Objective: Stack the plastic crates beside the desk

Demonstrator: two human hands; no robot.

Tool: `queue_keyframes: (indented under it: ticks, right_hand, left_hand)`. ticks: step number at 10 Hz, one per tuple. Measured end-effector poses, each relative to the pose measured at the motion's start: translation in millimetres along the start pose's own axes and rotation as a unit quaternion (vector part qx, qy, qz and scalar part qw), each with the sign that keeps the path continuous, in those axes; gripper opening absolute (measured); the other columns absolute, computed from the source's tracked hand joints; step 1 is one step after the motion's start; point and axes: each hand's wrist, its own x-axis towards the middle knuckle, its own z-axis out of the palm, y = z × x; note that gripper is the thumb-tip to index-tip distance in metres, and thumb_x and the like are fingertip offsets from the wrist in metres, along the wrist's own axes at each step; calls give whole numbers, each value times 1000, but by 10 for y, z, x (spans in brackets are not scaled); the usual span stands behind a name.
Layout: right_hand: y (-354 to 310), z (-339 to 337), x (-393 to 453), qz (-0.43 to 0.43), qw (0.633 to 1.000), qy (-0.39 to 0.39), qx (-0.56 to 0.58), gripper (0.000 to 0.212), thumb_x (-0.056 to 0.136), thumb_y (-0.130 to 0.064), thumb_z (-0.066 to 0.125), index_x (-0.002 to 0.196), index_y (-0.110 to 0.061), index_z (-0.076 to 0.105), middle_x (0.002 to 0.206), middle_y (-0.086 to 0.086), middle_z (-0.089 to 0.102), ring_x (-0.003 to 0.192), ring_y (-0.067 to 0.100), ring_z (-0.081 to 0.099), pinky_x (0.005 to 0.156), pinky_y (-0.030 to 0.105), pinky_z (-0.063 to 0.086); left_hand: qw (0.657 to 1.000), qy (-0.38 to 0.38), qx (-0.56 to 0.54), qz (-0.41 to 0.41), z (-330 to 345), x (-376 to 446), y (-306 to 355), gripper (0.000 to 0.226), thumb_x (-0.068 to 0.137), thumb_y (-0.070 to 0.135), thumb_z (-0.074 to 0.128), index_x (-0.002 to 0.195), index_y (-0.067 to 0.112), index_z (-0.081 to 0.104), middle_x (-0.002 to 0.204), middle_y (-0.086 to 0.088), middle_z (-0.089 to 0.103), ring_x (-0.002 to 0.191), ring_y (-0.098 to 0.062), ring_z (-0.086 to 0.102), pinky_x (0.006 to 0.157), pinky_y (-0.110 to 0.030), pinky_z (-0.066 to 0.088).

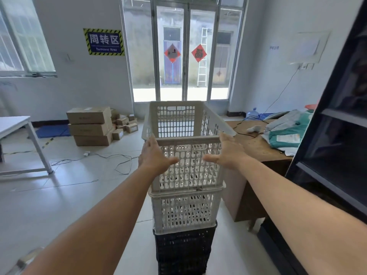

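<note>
Three perforated plastic crates stand stacked on the floor just left of the brown desk. The top white crate rests on a second white crate, which sits on a black crate. My left hand is at the top crate's near left corner and my right hand is at its near right corner. Both hands have fingers spread and thumbs pointing inward. They lie against the near wall without a closed grip.
Cardboard boxes are piled by the far wall at left. Cables trail across the tiled floor. A white table stands at far left. Parcels lie on the desk. A dark cabinet rises at right.
</note>
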Motion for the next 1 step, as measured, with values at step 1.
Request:
queue_keyframes:
  ticks: [1]
  right_hand:
    - [15, -181, -148, -27, 1000, 11, 10, 113, 66, -61, 71, 152, -25, 7, 158, 6, 21, 144, 29, 23, 117, 53, 21]
  left_hand:
    - [1000, 8, -6, 23, -182, -173, 212, 117, 64, 46, 81, 150, 16, 8, 152, -15, 31, 137, -33, 34, 108, -52, 37]
